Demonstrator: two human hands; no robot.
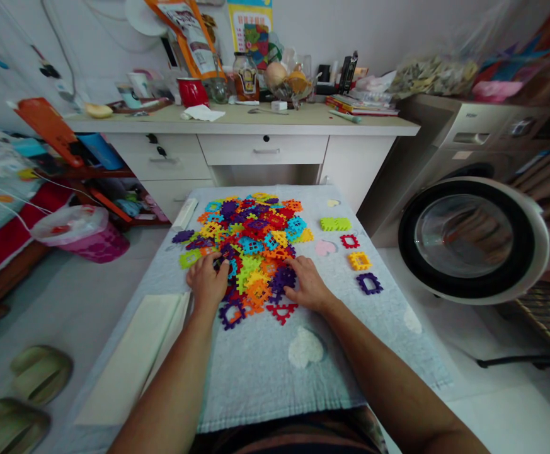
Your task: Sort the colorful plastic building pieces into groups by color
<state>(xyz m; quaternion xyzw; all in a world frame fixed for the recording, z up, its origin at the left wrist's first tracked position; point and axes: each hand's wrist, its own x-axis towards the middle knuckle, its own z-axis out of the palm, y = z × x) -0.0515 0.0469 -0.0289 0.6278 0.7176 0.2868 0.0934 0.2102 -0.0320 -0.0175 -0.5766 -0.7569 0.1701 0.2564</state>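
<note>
A heap of colourful plastic interlocking building pieces (251,243) lies on the cloth-covered table in front of me. At the heap's left edge, my left hand (207,279) touches the pieces with thumb and forefinger apart. Along the right edge rests my right hand (309,285), fingers and thumb spread beside purple pieces (281,280); its fingertips are partly hidden among them. Apart from the heap, on the right, a lime-green row of pieces (335,224), a red square frame (349,241), a yellow stack (359,260) and a purple frame (369,283) form a column.
A pale folded sheet or board (133,353) lies on the table's left side. Behind stands a white-drawered desk (263,148) crowded with jars and books. At right is a washing machine with its round door (473,239) open. A pink bin (85,236) stands left.
</note>
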